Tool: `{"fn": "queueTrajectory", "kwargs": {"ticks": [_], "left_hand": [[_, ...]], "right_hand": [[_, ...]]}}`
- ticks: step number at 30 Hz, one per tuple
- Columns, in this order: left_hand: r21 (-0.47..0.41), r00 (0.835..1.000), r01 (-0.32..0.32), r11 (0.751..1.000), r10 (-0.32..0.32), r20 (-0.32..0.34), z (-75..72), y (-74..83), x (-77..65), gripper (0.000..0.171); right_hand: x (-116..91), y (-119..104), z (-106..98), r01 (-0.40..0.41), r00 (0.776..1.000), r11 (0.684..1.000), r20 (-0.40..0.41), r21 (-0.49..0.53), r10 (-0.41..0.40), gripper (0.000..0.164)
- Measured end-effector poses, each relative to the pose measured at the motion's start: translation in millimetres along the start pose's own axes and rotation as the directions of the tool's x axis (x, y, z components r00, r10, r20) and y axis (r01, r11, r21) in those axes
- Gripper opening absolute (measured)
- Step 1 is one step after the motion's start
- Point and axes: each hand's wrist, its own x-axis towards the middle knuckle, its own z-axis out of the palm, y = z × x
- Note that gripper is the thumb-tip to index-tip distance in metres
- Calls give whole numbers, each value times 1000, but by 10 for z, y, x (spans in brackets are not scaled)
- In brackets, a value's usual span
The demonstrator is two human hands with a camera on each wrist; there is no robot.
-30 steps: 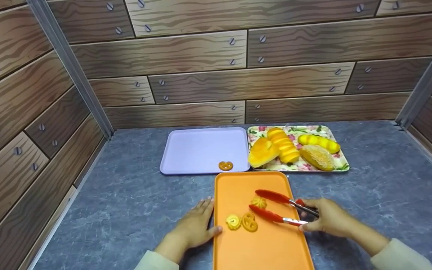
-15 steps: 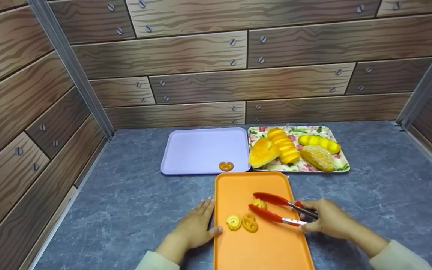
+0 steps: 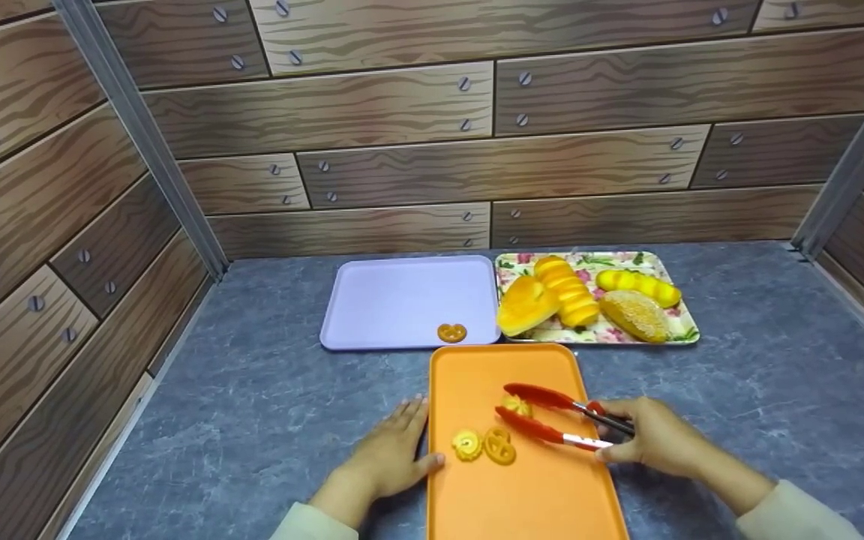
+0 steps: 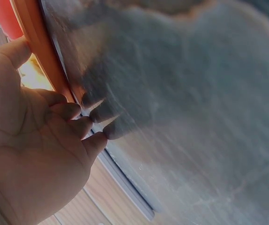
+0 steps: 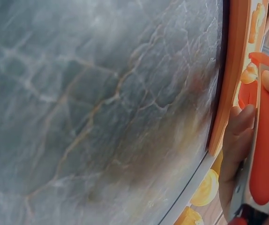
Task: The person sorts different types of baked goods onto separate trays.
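Observation:
My left hand (image 3: 391, 450) rests on the grey table at the orange tray's (image 3: 522, 499) left edge, fingers extended and thumb on the rim. In the left wrist view the palm (image 4: 36, 145) shows beside that rim. Over the tray's right side, my right hand (image 3: 657, 439) holds red-tipped metal tongs (image 3: 535, 426). Their tips stand on either side of a small swirl-shaped cookie (image 3: 517, 406), partly hidden by them. In the right wrist view, fingers and thumb curl round the tongs' red handle (image 5: 265, 145). A round cookie (image 3: 466, 445) and a pretzel (image 3: 499, 446) lie side by side left of the tongs.
Behind the orange tray stands a lilac tray (image 3: 409, 292) with a small pretzel (image 3: 451, 332) near its front edge. Right of it, a floral tray (image 3: 681, 330) holds several breads, among them a sesame roll (image 3: 634, 315). Wood-patterned walls (image 3: 402, 180) enclose the table.
The tongs' tips have drawn closer together around the swirl-shaped cookie and shifted slightly left. My left hand and the trays have stayed put.

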Motion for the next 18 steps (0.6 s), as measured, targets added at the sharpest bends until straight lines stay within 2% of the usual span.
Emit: {"fn": "queueTrajectory", "kwargs": {"ticks": [5, 10, 18], "left_hand": [[11, 1000, -13, 1000, 13, -4, -9, 6, -2, 77], [16, 1000, -9, 1000, 10, -5, -13, 9, 8, 76], [17, 1000, -2, 1000, 2, 1, -19, 16, 12, 76]], "right_hand": [[-5, 2, 17, 12, 1000, 999, -27, -41, -13, 48], [12, -37, -8, -13, 1000, 999, -23, -31, 12, 55], [151, -174, -28, 0, 998, 998, -60, -55, -4, 57]]}}
